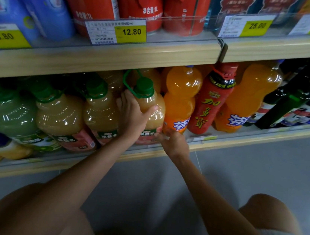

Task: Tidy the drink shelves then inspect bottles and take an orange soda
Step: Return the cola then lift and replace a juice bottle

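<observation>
While I crouch by the wooden shelf [102, 59], my left hand [133, 114] wraps around a smooth, round plastic juice bottle [151, 107] with a green cap. My right hand [173, 143] pinches the bottom of the bumpy orange soda [180, 97], standing just beside it on the lower shelf.

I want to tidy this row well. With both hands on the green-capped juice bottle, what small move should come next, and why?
Probably push the juice bottle back upright. It tilts against the orange soda, with the left hand round its shoulder and the right hand at its base.
</observation>
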### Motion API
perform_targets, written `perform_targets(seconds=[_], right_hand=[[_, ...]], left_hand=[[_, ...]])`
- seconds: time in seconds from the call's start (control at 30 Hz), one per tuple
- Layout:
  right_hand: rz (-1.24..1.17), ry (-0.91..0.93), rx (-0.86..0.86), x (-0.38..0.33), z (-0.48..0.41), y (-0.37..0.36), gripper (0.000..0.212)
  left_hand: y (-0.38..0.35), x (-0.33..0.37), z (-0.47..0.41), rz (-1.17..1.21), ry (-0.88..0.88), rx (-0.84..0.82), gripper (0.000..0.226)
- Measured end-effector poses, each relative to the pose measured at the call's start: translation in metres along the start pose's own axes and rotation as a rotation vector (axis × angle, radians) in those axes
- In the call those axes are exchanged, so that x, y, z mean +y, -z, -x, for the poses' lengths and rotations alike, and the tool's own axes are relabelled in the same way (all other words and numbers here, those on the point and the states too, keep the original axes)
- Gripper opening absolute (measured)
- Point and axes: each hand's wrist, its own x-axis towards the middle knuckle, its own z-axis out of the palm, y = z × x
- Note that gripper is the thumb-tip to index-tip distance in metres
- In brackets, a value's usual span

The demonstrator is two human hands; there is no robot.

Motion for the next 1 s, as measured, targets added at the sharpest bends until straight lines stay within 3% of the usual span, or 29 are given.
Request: perform_targets(seconds=[0.13, 0.27, 0.37, 0.6, 0.8, 1.0], right_hand=[[0.220, 0.049, 0.005, 0.011, 0.010, 0.022, 0.056], [0.402, 0.208, 0.047, 0.019, 0.019, 0.049, 0.051], [0.513, 0.305, 0.071, 0.026, 0.025, 0.068, 0.046], [0.553, 0.385, 0.057, 0.043, 0.035, 0.089, 0.042], [0.563, 0.422, 0.028, 0.041, 0.043, 0.103, 0.042], [0.595, 0.456, 0.021, 0.037, 0.045, 0.127, 0.039]], left_hand=[[-0.001, 0.003, 0.007, -0.111, 0.068, -0.026, 0.091], [0.005, 0.003, 0.018, -0.278, 0.052, -0.049, 0.077], [0.013, 0.000, 0.032, -0.491, -0.054, -0.098, 0.073], [0.026, 0.002, 0.055, -0.774, -0.125, -0.238, 0.089], [0.031, 0.013, 0.071, -0.843, -0.181, -0.269, 0.065], [0.034, 0.022, 0.087, -0.892, -0.236, -0.319, 0.061]])
